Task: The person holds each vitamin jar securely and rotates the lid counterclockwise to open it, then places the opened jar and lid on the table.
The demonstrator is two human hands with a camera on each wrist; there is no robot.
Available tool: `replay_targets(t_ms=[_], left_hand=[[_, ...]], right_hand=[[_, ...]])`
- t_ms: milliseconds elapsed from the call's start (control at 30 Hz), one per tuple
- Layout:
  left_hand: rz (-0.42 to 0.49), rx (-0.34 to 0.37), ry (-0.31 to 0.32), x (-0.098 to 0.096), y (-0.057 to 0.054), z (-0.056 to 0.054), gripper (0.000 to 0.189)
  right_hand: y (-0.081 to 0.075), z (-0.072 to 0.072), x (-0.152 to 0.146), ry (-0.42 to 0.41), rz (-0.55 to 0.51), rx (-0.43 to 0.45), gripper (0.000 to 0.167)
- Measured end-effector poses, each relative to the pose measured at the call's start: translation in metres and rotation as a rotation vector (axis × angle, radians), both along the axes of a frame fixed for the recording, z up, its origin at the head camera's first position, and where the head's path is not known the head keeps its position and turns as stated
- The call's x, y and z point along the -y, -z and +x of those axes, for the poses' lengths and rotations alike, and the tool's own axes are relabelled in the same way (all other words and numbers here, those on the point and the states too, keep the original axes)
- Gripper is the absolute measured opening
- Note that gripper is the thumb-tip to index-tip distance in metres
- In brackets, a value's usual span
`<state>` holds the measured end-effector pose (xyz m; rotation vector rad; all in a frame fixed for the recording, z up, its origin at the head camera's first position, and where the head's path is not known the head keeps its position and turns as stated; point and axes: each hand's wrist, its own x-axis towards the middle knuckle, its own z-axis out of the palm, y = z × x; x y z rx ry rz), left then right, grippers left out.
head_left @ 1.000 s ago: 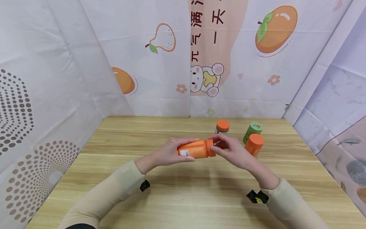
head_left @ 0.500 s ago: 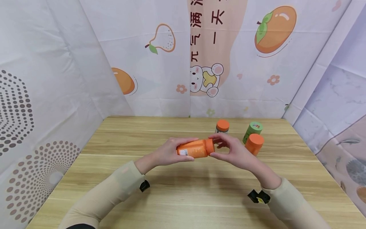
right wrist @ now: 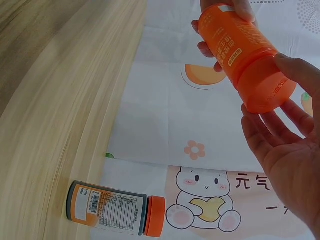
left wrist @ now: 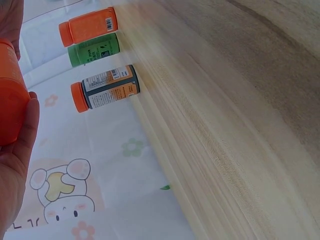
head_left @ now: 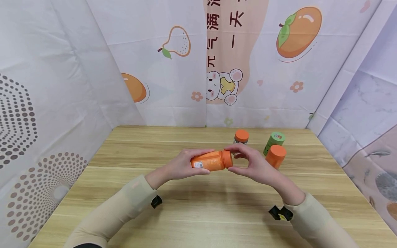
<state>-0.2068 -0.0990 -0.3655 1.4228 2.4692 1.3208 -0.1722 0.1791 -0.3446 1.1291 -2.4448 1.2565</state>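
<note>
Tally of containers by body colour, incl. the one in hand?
Orange: 2 (the held container and the upright orange container on the table)
Green: 1 (the green container)
Dark grey: 1 (the dark grey container, mostly covered by its label)
Total: 4

Four bottles (head_left: 208, 161), two hands (head_left: 181, 166), one table (head_left: 204, 213)

Head view: flat, pale wood-grain tabletop (head_left: 214, 222) at six o'clock, faint sheen on it; white fruit-printed fabric hanging (head_left: 173, 82) at twelve; white cloth with grey-brown dots (head_left: 65, 127) at nine; pale marble-patterned cloth (head_left: 359, 110) at three.
</note>
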Motion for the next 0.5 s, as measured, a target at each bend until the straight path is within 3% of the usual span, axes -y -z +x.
replay_targets(t_ms=[500], left_hand=[[0.011, 0.005, 0.005, 0.0015, 0.0010, 0.0002, 0.064]], right_hand=[[0.0016, -0.0002, 0.0005, -0.024, -0.019, -0.009, 0.057]])
